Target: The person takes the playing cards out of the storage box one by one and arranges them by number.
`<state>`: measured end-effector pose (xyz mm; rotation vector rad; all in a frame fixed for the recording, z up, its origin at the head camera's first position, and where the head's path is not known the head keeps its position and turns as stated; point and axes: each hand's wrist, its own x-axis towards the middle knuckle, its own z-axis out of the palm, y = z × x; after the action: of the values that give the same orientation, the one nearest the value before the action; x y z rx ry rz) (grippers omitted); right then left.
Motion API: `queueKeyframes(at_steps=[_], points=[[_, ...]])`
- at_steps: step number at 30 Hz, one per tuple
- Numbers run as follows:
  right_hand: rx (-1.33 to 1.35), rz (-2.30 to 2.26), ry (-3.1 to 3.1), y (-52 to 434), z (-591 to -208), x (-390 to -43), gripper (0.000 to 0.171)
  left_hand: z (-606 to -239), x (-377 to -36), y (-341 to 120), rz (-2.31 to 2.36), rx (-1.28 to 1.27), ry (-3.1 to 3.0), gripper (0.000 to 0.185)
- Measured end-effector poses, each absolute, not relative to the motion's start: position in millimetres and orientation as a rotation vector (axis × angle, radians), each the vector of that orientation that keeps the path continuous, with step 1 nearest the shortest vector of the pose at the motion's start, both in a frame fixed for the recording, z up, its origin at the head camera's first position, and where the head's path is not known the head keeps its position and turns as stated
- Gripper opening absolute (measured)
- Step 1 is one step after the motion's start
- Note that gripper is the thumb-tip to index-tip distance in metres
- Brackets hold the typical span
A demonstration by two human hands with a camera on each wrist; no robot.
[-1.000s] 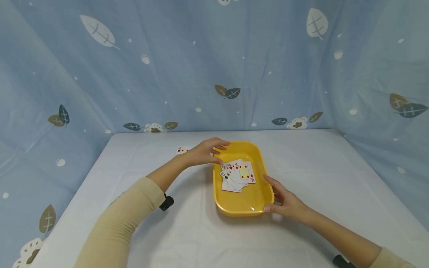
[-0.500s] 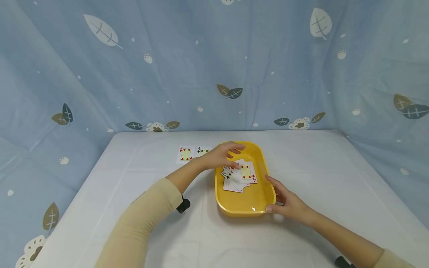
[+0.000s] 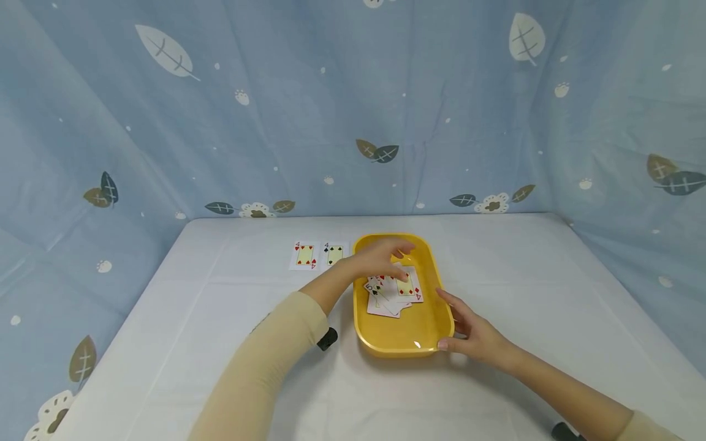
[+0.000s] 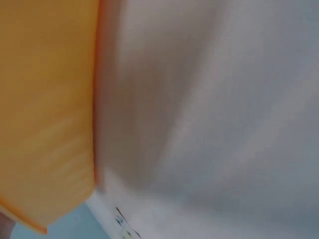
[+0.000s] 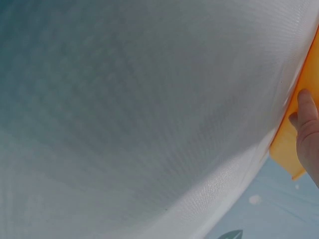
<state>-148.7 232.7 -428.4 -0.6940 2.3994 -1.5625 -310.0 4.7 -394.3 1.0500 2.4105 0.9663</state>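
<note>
A yellow plastic tray (image 3: 405, 331) stands on the white table, with several overlapping playing cards (image 3: 383, 297) lying in it. The four of diamonds (image 3: 410, 294) is uppermost on the right of the pile. My left hand (image 3: 380, 257) is over the tray, its fingers spread and bent downward just above the four of diamonds. Whether a fingertip touches that card I cannot tell. My right hand (image 3: 477, 334) holds the tray's right side near the front corner, thumb on the rim; in the right wrist view its fingers (image 5: 306, 107) lie against the outer wall.
Left of the tray, the four of hearts (image 3: 304, 255) and the four of spades (image 3: 333, 254) lie face up side by side. The left forearm partly covers the spade card. A blue leaf-patterned cloth (image 3: 309, 110) hangs behind the table (image 3: 231, 318).
My left hand has moved right, from the tray's left rim to over the cards inside. Both cards on the table have come into view. The right hand stays on the tray.
</note>
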Motion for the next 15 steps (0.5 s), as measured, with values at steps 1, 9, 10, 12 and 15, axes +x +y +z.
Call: queueKeyframes(at_steps=[1, 9, 10, 12, 15], points=[[-0.695, -1.566, 2.398, 232.8, -428.6, -148.6, 0.085, -395.2, -310.3, 6.4, 0.944, 1.036, 2.402, 0.070], [-0.710, -1.563, 2.398, 231.7, -428.7, -147.9, 0.085, -402.0, -308.4, 14.0, 0.797, 0.919, 2.393, 0.074], [-0.695, -1.560, 2.399, 231.9, -428.7, -147.9, 0.085, -402.6, -308.6, 14.8, 0.782, 0.919, 2.398, 0.073], [-0.684, -1.559, 2.399, 232.2, -428.1, -147.9, 0.086, -403.5, -309.2, 16.0, 0.750, 0.917, 2.413, 0.071], [-0.672, -1.557, 2.398, 232.8, -427.0, -147.9, 0.086, -404.7, -310.1, 17.5, 0.672, 0.908, 2.452, 0.071]])
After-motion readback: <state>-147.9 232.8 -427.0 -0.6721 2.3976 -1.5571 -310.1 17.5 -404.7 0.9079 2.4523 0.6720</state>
